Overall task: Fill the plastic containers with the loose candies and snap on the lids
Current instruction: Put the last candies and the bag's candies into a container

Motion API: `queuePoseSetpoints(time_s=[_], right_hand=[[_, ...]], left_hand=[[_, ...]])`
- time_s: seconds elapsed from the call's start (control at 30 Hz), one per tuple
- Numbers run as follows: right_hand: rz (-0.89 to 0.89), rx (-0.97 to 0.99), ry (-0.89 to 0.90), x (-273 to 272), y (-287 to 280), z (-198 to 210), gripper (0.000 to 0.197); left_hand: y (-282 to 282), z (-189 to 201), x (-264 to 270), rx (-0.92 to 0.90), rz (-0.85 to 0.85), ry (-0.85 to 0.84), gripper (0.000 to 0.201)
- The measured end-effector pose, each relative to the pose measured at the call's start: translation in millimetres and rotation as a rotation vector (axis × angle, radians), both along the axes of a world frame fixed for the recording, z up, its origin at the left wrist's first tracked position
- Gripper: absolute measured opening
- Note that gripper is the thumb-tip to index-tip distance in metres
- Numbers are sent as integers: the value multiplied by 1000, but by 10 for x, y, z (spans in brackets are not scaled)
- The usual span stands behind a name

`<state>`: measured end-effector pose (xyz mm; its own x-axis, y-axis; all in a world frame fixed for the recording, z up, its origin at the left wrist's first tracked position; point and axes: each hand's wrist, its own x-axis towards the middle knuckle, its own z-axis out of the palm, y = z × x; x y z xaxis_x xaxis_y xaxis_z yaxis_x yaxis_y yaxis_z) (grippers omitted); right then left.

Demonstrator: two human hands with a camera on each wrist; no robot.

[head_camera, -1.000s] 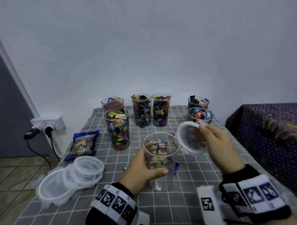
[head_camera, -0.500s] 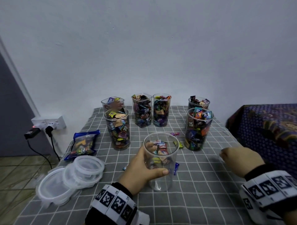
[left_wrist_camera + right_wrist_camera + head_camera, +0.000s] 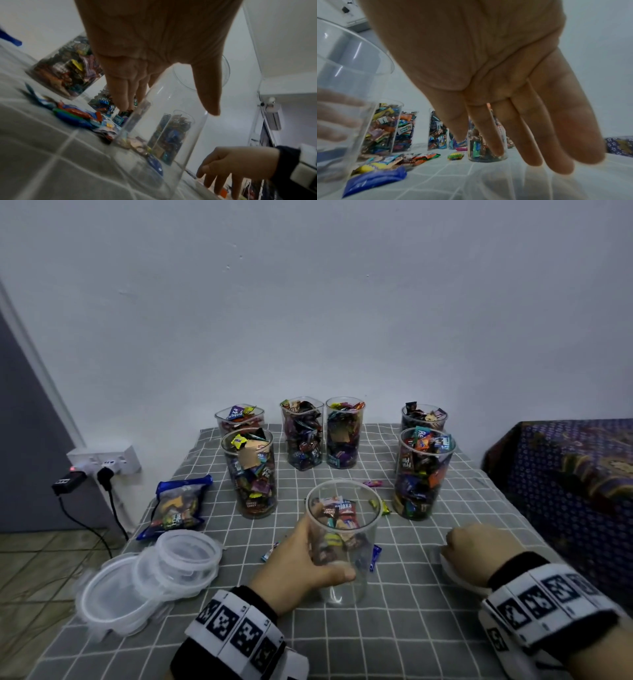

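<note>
My left hand (image 3: 301, 563) grips an empty clear plastic container (image 3: 342, 546) that stands upright at the table's centre, thumb on the near side and fingers (image 3: 120, 94) round the far side. Loose wrapped candies (image 3: 412, 158) lie on the cloth just behind and beside it, with a blue one (image 3: 375, 556) at its right. My right hand (image 3: 469, 549) is low over a clear lid (image 3: 452, 575) lying on the table at the right. Its fingers (image 3: 539, 135) are straight, just above the lid (image 3: 522, 186). Several containers full of candies (image 3: 421, 474) stand at the back.
A stack of clear lids (image 3: 181, 556) sits at the table's front left, with a blue candy bag (image 3: 178, 505) behind it. A wall socket with plugs (image 3: 102, 463) is off the left edge. Furniture under a patterned blue cloth (image 3: 575, 474) stands close on the right.
My right hand took the lid from beside the container's rim down to the table at the right and now lies flat over it. The left hand and container have not moved.
</note>
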<state>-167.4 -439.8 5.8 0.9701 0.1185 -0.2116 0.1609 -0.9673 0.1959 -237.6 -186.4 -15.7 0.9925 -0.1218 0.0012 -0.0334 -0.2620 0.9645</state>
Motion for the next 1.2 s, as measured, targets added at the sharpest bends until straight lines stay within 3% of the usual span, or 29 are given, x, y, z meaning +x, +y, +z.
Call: queuePoseSetpoints(time_s=[0.13, 0.27, 0.5, 0.63, 0.87, 1.03, 1.2], right_hand=[[32, 150, 13, 96, 72, 33, 39], [137, 352, 79, 208, 327, 64, 57], [205, 546, 155, 778, 773, -154, 74], [131, 541, 184, 997, 927, -159, 70], [-4, 502, 154, 1256, 1118, -269, 59], [-71, 455, 205, 1321, 1214, -307, 49], [64, 399, 257, 1244, 1202, -284, 49]], left_hand=[[209, 79, 15, 371, -73, 72, 95], [434, 106, 177, 745, -8, 83, 84], [391, 8, 506, 1055, -129, 188, 75], [415, -66, 702, 1109, -115, 162, 76], [344, 11, 1004, 1009, -82, 211, 75], [291, -112, 1292, 1072, -154, 217, 94], [253, -140, 1318, 1115, -181, 144, 70]])
